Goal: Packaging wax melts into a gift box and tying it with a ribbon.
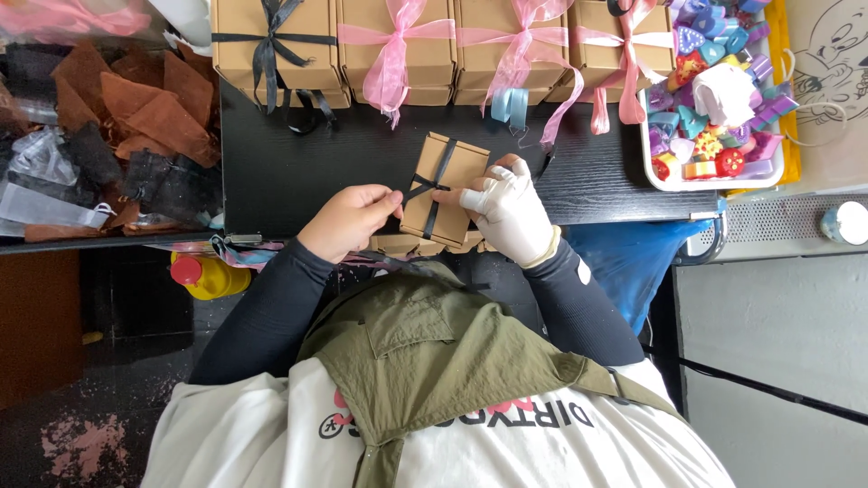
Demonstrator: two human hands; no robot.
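Small kraft cardboard box (443, 190) sits tilted between both hands at the near edge of the black surface (588, 181), with a black ribbon (432, 187) crossed over it. Left hand (348, 221) is closed, pinching the ribbon end just left of the box. Right hand (506, 206), in a white glove, presses fingers on the box's right side. Beyond the hands, a row of ribbon-tied boxes (398, 45); off past the right hand, a white tray of colourful trinkets (714, 176).
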